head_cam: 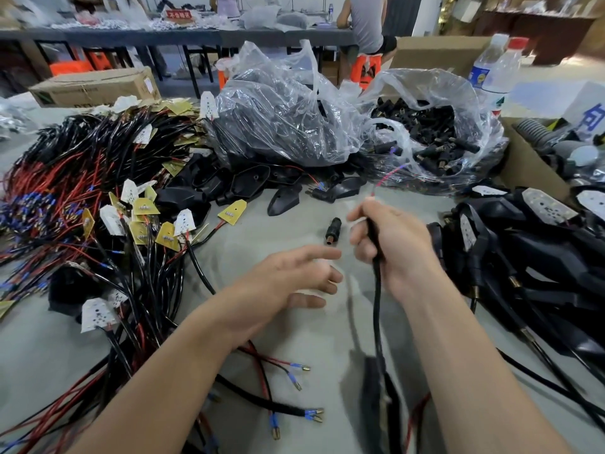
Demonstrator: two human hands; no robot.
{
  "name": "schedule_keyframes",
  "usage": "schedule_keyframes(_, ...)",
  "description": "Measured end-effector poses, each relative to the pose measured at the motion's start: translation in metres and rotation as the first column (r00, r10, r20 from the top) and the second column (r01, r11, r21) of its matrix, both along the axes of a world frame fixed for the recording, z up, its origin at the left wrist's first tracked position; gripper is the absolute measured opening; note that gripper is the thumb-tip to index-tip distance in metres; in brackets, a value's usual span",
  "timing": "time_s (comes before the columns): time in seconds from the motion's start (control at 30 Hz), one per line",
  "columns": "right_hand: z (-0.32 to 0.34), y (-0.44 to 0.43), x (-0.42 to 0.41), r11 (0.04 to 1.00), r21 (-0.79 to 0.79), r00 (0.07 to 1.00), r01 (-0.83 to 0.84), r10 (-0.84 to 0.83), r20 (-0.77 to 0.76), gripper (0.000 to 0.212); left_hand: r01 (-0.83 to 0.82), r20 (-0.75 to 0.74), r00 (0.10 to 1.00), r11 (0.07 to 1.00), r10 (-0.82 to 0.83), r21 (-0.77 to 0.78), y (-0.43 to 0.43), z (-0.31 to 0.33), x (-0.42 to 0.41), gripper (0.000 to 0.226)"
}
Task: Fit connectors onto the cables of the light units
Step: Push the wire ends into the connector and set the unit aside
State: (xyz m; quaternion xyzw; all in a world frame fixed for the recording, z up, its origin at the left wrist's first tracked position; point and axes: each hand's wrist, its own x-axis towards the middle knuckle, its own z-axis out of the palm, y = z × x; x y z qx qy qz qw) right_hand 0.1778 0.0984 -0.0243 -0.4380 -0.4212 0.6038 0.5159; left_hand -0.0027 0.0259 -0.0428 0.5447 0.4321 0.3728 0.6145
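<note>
Right hand (389, 244) is wrapped fist-style around a black cable (377, 306), thumb and fingers closed on it. A thin red wire (388, 179) pokes up out of the top of the fist, a bit blurry. Below the hand the cable drops to a dark smeared shape near the bottom edge; can't tell what that is.

Left hand (294, 276) is wide open with the fingers spread, holding nothing, just above the table (294, 224).

One loose connector (332, 231), black with a brassy end, lies on the table between the two hands, just past the left fingertips. Neither hand touches it.

Around that it's a proper mess. On the left there's a big tangle of red and black wires (98, 178) with small yellow and white boards (142, 206) on them. A few ends with blue sleeves (296, 366) lie under the left forearm. Behind are loose black housings (229, 188) and a clear bag (278, 103) stuffed with dark parts. Beside it a second bag (435, 132) lies open, full of black connectors. On the right is a heap of black light units (540, 250), with two bottles (494, 70) further back.
</note>
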Motion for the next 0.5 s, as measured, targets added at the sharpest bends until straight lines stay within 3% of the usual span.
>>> schedule_keyframes(0.07, -0.001, -0.011, -0.012, 0.985, -0.011, 0.976, -0.170, 0.170, 0.135, 0.037, -0.220, 0.061, 0.973, 0.974, 0.223, -0.049, 0.006, -0.001, 0.006, 0.032)
schedule_keyframes(0.13, -0.003, -0.024, -0.027, 0.943, -0.014, 0.907, -0.331, 0.322, 0.272, 0.037, -0.348, 0.102, 0.931, 0.936, 0.352, -0.057, 0.010, -0.003, 0.007, 0.034)
schedule_keyframes(0.27, -0.008, -0.040, -0.048, 0.865, -0.089, 0.775, -0.494, 0.485, 0.405, 0.034, -0.583, 0.128, 0.791, 0.800, 0.599, -0.141, 0.015, 0.001, -0.005, 0.034)
schedule_keyframes(0.37, -0.010, -0.042, -0.051, 0.848, -0.119, 0.740, -0.516, 0.511, 0.437, 0.031, -0.576, 0.180, 0.782, 0.802, 0.597, -0.157, 0.019, 0.002, -0.015, 0.028)
schedule_keyframes(0.5, -0.012, -0.038, -0.048, 0.890, -0.126, 0.800, -0.438, 0.450, 0.396, 0.033, -0.535, 0.176, 0.823, 0.841, 0.541, -0.085, 0.019, -0.002, -0.017, 0.026)
